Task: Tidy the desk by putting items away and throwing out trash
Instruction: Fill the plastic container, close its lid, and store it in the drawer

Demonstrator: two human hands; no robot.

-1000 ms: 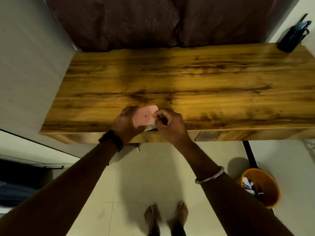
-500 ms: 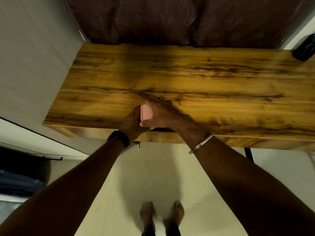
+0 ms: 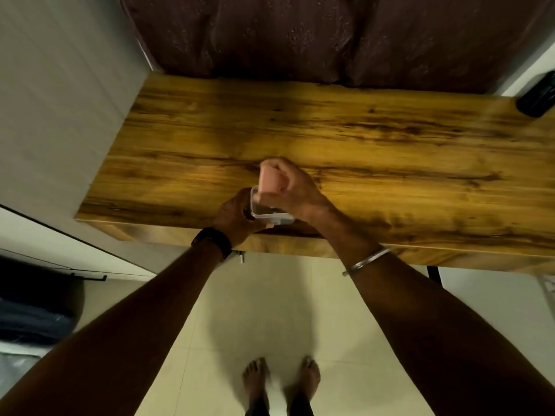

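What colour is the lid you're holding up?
The lid is pink, shown best in the head view.

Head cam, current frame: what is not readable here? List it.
- Contents of the clear box: head view, dim, partly covered by the pink lid and the right hand.
- Left hand fingertips: head view, hidden behind the box.
- Black holder on the desk: head view, cut off by the right edge, contents unseen.
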